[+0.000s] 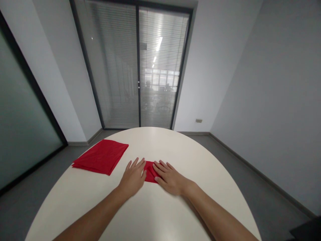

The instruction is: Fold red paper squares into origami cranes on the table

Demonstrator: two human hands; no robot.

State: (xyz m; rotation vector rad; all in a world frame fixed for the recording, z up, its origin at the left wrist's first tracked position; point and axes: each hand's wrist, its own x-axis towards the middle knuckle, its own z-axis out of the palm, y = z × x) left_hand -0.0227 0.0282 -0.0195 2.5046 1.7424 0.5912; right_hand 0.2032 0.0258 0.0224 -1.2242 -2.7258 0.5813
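A small folded red cloth [149, 171] lies on the white round table [155, 211], mostly covered by my hands. My left hand [133, 177] rests flat on its left end, fingers stretched out. My right hand [168, 177] lies flat over its right part, fingers spread and pointing left. Only the middle strip of the cloth shows between the two hands. A stack of larger folded red cloths [101, 156] sits on the table to the left, apart from my hands.
The table's far edge curves toward a glass door with blinds [137, 67]. Grey floor [250, 174] surrounds the table. A glass partition [22, 127] stands at the left, a plain wall at the right. A dark object [307, 231] shows at the bottom right corner.
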